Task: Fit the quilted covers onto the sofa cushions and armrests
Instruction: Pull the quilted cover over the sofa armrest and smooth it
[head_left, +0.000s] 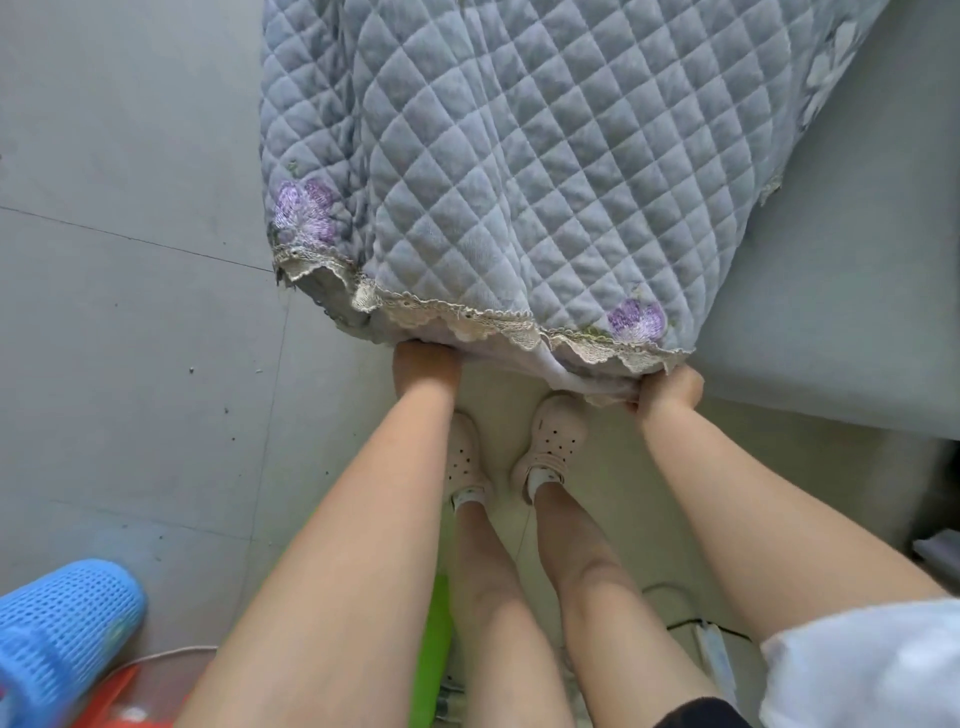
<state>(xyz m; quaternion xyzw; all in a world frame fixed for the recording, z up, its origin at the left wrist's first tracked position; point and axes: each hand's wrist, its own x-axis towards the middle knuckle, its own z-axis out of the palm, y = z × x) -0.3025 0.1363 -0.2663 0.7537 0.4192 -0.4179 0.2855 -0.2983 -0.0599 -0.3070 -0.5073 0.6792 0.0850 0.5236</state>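
A grey-blue quilted cover (519, 156) with purple embroidered flowers and a cream lace hem drapes over an armrest or cushion and fills the upper middle of the head view. My left hand (423, 366) reaches under the hem at its lower left, fingers tucked out of sight beneath the lace. At the lower right corner my right hand (667, 389) is closed on a bunch of the cover's pale lining. What lies beneath the cover is hidden.
The bare grey sofa seat (841, 312) runs along the right. A grey tiled floor (130, 312) spreads to the left. A blue mesh basket (57, 629) and an orange object sit at the bottom left. A power strip (714, 654) with cable lies by my feet.
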